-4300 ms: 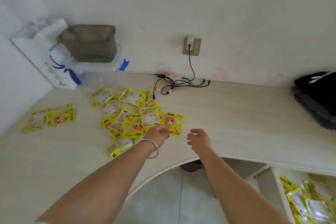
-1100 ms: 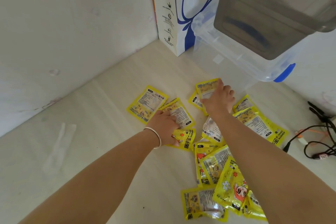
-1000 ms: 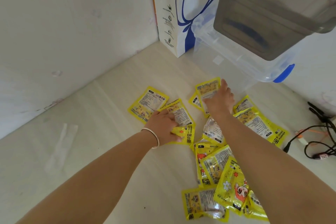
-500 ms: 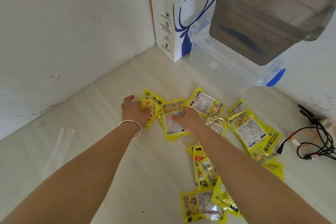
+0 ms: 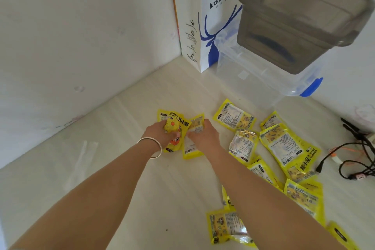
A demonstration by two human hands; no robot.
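Note:
Several yellow hand-warmer packets lie scattered on the pale tabletop (image 5: 101,178). My left hand (image 5: 160,134), with a silver bangle on the wrist, grips a yellow packet with a cartoon face (image 5: 175,128) near the table's back corner. Right beside it my right hand (image 5: 203,136) holds another yellow packet (image 5: 192,148) that lies face-down with its printed back up. The two packets touch side by side. More packets (image 5: 284,144) lie loose to the right, and one lies at the near edge (image 5: 225,227).
A white and blue paper coffee bag (image 5: 205,26) stands in the corner against the wall. A clear plastic box (image 5: 263,79) with a blue latch carries a grey box (image 5: 300,18) on top. Black cables (image 5: 357,152) lie at the right.
Both hands drew packets leftward toward the corner and brought them together. The left hand went from pressing on a packet to gripping one. The view shifted slightly.

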